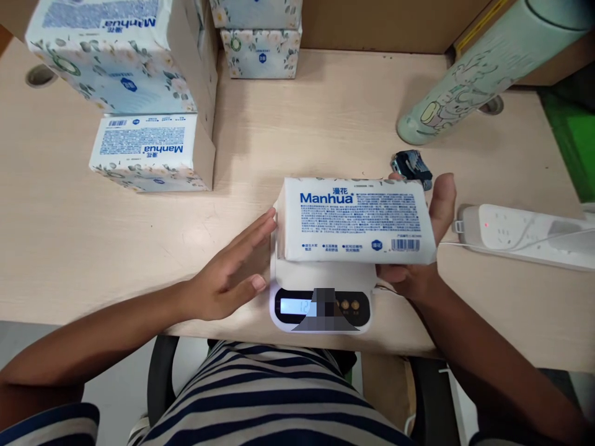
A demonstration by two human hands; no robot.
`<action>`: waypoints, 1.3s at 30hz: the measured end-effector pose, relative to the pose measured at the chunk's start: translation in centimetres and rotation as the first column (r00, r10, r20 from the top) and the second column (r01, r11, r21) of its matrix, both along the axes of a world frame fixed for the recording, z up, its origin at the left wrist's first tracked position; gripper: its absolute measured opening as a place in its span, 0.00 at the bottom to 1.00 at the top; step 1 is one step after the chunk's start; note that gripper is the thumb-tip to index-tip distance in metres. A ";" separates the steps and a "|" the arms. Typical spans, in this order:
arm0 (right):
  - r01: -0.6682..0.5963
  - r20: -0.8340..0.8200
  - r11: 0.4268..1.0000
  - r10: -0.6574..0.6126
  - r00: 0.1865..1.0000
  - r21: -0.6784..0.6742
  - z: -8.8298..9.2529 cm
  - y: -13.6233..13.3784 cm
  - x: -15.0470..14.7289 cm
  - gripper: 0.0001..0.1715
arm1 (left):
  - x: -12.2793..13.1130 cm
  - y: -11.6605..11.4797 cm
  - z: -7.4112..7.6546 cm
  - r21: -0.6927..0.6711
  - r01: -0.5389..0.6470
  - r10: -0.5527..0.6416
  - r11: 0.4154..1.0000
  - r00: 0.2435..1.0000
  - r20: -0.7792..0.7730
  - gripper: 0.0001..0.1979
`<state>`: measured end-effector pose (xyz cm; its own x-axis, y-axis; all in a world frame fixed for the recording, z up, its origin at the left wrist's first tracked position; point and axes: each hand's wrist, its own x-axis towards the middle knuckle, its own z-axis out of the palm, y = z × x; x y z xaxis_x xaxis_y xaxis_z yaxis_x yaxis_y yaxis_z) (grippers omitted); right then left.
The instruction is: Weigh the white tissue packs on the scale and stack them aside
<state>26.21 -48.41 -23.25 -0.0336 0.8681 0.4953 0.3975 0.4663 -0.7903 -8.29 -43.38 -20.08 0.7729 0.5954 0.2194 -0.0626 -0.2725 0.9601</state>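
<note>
A white tissue pack (357, 223) with blue "Manhua" lettering lies sideways over the white kitchen scale (320, 272). Whether it rests fully on the scale, I cannot tell. My right hand (421, 254) grips the pack's right end, its thumb up along that side and part of the hand hidden behind and below the pack. At the left end, my left hand (227, 266) is open, fingers stretched out, their tips at or very close to the pack's side. The scale's lit display (297, 306) shows digits starting with 12; the rest is covered by a blurred patch.
Stacked tissue packs (144, 148) stand at the left, with another stack (263, 52) at the back. A pale green bottle (465, 80) is at the back right, near a small dark object (411, 167). A white power strip (525, 235) with a cable lies at the right.
</note>
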 end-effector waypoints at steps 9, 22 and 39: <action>0.088 -0.058 0.995 -0.085 0.995 0.046 -1.1 0.6 0.2 0.73 | -0.2 0.0 -1.0 -0.009 -0.023 0.024 1.000 1.000 0.012 0.41; 0.064 -0.377 0.961 -0.166 0.911 -0.268 1.3 -0.6 0.5 0.62 | -0.2 -0.2 -0.8 -0.101 -0.060 0.065 0.993 0.997 0.043 0.39; 0.061 -0.393 0.954 -0.179 0.902 -0.295 1.6 -0.5 0.1 0.69 | 0.1 -0.8 -0.9 -0.145 -0.155 0.160 0.977 0.987 0.025 0.42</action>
